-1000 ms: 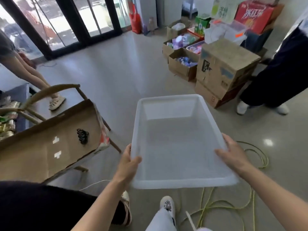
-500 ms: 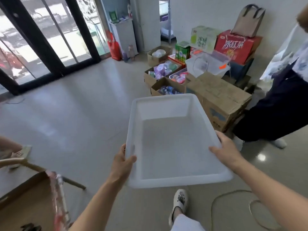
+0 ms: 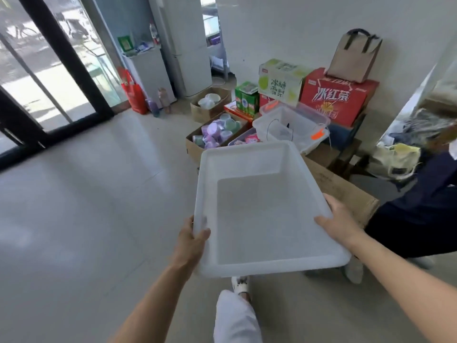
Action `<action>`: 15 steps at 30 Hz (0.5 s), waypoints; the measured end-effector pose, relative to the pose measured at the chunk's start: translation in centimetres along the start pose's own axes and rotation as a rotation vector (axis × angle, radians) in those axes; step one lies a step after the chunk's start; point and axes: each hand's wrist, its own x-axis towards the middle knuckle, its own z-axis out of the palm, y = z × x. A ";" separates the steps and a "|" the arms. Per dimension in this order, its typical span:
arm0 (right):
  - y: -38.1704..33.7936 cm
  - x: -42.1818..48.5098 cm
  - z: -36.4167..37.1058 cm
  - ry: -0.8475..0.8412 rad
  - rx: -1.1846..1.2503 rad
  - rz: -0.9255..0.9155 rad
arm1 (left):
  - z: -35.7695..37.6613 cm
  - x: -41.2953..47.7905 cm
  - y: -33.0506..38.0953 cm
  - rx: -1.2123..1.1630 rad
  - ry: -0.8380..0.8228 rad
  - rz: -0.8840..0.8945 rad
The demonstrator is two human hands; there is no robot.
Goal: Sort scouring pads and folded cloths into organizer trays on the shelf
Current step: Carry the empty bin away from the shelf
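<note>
Sorting not begun: tray point(image 3: 247, 151) empty, in transit.
The left hand point(image 3: 191, 240) and right hand point(image 3: 338, 224) grip its side rims; no scouring pads, cloths or shelf in view, perhaps off-frame.

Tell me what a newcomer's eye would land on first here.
The empty white tray fills the centre, gripped at its side rims by the left hand and the right hand. Behind it, against the white wall, a bright red carton stands out, with a tan bag on top. On the left, tall black-framed glass doors let in daylight.
</note>
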 end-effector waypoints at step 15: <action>0.4 30.0 -4.0 0.137 -0.093 0.334 | 15.8 32.2 7.7 0.115 -0.223 -0.091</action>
